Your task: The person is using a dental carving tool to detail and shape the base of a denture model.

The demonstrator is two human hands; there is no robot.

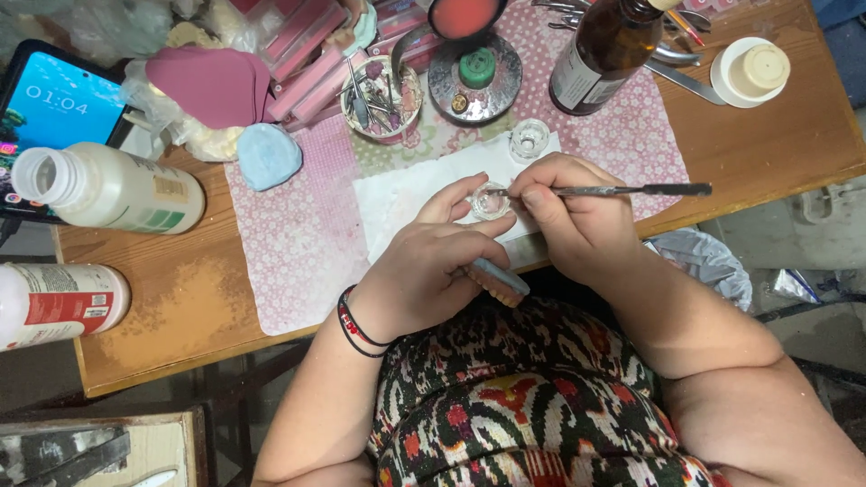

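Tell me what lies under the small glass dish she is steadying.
The small glass dish sits on a white paper towel over a pink patterned mat. The left hand covers the towel's near part; the tabletop below is hidden.

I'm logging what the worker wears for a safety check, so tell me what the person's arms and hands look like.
Both arms are bare, with no sleeves in view, and both hands are ungloved. The left hand has thin cord bracelets, black with some red, around the wrist. The right hand shows no ring, watch or band. The garment below the arms is patterned in black, red, cream and green.
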